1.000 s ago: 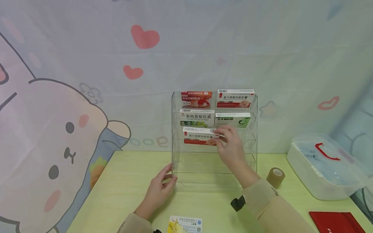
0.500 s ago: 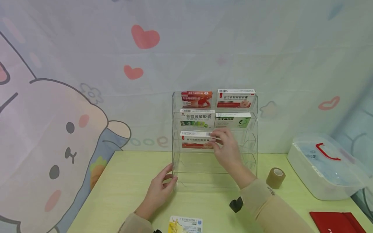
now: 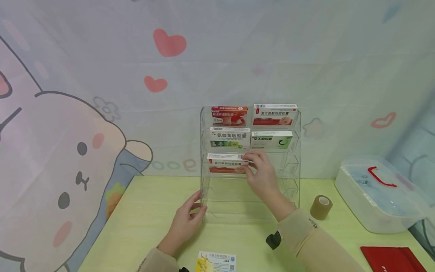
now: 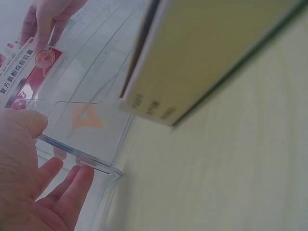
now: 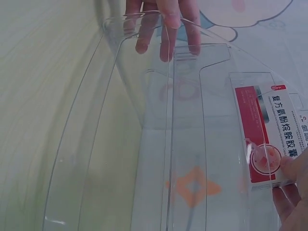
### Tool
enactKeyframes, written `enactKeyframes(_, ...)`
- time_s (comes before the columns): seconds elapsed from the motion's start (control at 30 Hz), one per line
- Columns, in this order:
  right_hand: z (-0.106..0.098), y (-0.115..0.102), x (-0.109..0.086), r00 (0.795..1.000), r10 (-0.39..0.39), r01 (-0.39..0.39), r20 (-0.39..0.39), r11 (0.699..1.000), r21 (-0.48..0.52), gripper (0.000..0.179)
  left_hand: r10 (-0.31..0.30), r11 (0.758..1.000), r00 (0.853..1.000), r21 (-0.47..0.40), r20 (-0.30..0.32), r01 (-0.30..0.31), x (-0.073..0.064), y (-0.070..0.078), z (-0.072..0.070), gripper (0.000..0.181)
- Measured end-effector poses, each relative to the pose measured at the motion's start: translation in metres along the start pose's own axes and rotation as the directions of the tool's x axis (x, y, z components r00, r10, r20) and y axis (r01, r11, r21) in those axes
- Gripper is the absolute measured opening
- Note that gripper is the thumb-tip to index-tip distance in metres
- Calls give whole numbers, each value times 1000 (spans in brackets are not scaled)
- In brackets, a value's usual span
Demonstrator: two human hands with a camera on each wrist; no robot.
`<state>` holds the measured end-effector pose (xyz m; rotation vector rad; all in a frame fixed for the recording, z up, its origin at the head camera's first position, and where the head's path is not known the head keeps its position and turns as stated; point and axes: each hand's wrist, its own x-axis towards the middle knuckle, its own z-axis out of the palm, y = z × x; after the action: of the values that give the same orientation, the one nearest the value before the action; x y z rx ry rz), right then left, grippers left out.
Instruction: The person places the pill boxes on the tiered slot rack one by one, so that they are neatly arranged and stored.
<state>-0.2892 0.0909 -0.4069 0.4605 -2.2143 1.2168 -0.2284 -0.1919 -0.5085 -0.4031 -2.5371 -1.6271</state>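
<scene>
My right hand (image 3: 262, 174) pinches the right end of a white-and-red medicine box (image 3: 224, 163), thumb in front and fingers over its top. The box sits at the left of the third tier of a clear plastic display rack (image 3: 249, 201). In the right wrist view its printed front (image 5: 262, 130) shows behind the transparent lip. My left hand (image 3: 185, 219) holds the rack's left side panel low down, the thumb on one face and fingers on the other, seen in the left wrist view through the plastic (image 4: 79, 156).
Above stand an orange-red box (image 3: 229, 116), another white-and-red box (image 3: 275, 115), a white-and-green box (image 3: 230, 138) and a green-edged box (image 3: 272, 140). A yellow-and-white box (image 3: 216, 262) lies in front. Rightward are a brown tape roll (image 3: 321, 207), a lidded plastic bin (image 3: 380, 196) and a red folder (image 3: 391, 258).
My right hand has lowered the white-and-red medicine box into the third tier and slid it leftward. My left hand stays at the rack's side.
</scene>
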Motion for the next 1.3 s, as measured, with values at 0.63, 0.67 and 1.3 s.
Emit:
enactKeyframes(0.63, -1, 1, -10, 985, -142, 136, -101, 989, -65, 25, 10, 1000, 1000, 13, -4, -10, 1, -2, 0, 60)
enactKeyframes(0.67, -1, 1, -12, 983, -147, 139, -112, 988, -71, 25, 8, 1000, 1000, 9, -4, -8, 1, -1, 0, 60)
enactKeyframes(1.3, -1, 4, -58, 969, -209, 209, -132, 978, -14, 15, -5, 1000, 1000, 20, -6, 5, 2, -7, 1, 60)
